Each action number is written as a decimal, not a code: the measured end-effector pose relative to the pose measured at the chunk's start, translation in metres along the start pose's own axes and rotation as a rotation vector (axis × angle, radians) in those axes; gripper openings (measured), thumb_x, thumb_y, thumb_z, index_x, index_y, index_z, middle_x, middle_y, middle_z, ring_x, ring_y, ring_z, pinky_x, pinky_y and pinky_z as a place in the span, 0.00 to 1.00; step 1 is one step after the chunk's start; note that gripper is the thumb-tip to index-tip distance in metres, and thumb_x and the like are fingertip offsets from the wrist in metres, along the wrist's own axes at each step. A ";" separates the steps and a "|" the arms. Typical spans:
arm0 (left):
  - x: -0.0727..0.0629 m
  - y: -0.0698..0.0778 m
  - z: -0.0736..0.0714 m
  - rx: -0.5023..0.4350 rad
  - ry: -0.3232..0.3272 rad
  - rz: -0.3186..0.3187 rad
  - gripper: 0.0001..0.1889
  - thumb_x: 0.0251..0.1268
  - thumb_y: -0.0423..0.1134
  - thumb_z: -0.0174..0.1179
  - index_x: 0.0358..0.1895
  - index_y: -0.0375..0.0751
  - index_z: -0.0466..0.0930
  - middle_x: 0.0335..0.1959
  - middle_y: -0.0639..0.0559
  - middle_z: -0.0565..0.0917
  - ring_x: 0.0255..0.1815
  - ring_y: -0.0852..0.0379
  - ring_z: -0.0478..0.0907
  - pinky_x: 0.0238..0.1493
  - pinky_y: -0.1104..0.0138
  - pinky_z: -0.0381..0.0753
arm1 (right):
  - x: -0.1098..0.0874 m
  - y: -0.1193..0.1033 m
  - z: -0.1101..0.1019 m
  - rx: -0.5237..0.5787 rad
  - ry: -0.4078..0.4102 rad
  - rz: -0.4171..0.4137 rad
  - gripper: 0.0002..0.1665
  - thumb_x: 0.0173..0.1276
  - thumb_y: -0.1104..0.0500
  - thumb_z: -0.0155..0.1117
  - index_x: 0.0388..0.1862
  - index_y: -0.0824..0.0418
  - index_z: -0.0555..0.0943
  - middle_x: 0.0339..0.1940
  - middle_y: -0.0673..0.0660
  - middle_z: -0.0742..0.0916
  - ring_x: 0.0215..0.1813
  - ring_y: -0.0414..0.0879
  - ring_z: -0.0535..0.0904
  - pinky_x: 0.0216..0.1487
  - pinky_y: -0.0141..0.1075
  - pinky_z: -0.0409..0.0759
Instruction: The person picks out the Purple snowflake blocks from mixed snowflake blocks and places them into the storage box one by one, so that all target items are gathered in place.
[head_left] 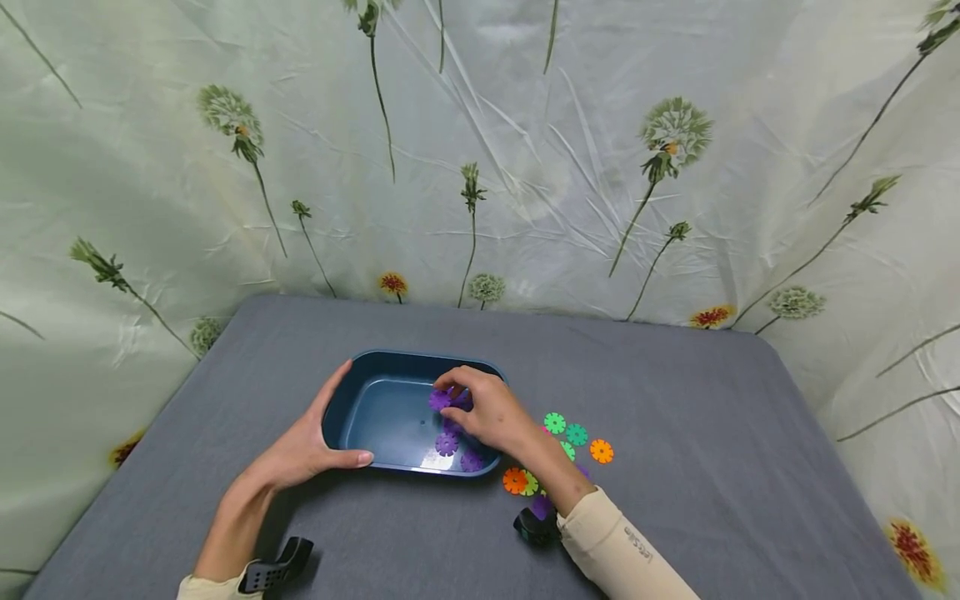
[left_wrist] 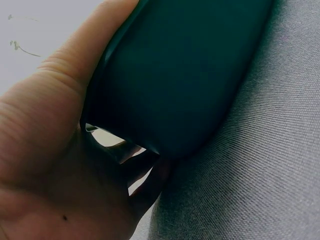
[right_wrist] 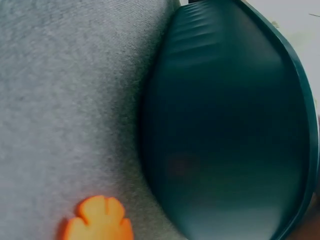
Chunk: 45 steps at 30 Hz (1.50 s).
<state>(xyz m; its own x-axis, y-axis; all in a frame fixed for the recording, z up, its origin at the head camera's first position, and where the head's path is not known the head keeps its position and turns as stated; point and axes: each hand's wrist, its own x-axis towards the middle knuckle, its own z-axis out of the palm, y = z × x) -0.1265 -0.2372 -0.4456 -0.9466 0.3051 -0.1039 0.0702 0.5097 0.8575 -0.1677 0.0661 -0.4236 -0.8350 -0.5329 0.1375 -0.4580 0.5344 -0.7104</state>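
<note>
A dark blue plastic basin (head_left: 382,417) sits on the grey-covered table. My left hand (head_left: 303,450) holds its left end, the thumb on the near rim and the fingers at the far corner. In the left wrist view, that hand (left_wrist: 60,140) spans the end of the basin (left_wrist: 175,75). My right hand (head_left: 491,412) is over the basin's right half, pinching a purple notched disc (head_left: 439,400) between thumb and fingers. Below it, more purple discs (head_left: 447,443) lie on the basin floor. The right wrist view shows the basin's outer wall (right_wrist: 225,120), with the right fingers hidden.
Right of the basin lie loose notched discs: green (head_left: 554,423), teal (head_left: 576,434) and orange (head_left: 602,452), with another orange one (head_left: 514,481) by the near right corner. My right forearm covers part of this group. A flower-printed curtain (head_left: 525,167) hangs behind the table.
</note>
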 end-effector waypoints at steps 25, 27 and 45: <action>0.002 0.000 0.001 0.009 0.007 -0.017 0.70 0.50 0.44 0.81 0.86 0.66 0.31 0.86 0.33 0.40 0.81 0.23 0.48 0.67 0.22 0.57 | 0.000 0.011 -0.005 0.132 0.080 -0.032 0.15 0.70 0.64 0.71 0.54 0.64 0.85 0.51 0.61 0.90 0.53 0.53 0.88 0.55 0.47 0.87; 0.002 0.000 0.001 0.013 0.007 -0.021 0.70 0.50 0.44 0.81 0.86 0.66 0.30 0.86 0.32 0.40 0.81 0.23 0.48 0.67 0.22 0.58 | -0.004 0.013 -0.009 0.165 0.103 -0.015 0.14 0.71 0.64 0.71 0.54 0.63 0.86 0.51 0.60 0.89 0.52 0.52 0.87 0.54 0.45 0.87; 0.000 0.000 0.001 0.007 0.002 -0.012 0.70 0.51 0.42 0.81 0.86 0.68 0.31 0.87 0.35 0.38 0.83 0.24 0.44 0.68 0.22 0.55 | -0.047 0.029 -0.059 0.269 0.123 0.002 0.13 0.73 0.62 0.70 0.55 0.62 0.86 0.52 0.61 0.90 0.51 0.47 0.86 0.56 0.43 0.85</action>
<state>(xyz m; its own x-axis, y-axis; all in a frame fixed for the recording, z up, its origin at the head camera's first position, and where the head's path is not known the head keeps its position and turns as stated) -0.1269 -0.2368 -0.4463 -0.9481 0.2974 -0.1127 0.0615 0.5191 0.8525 -0.1596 0.1456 -0.4099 -0.8741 -0.4398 0.2062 -0.3722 0.3337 -0.8661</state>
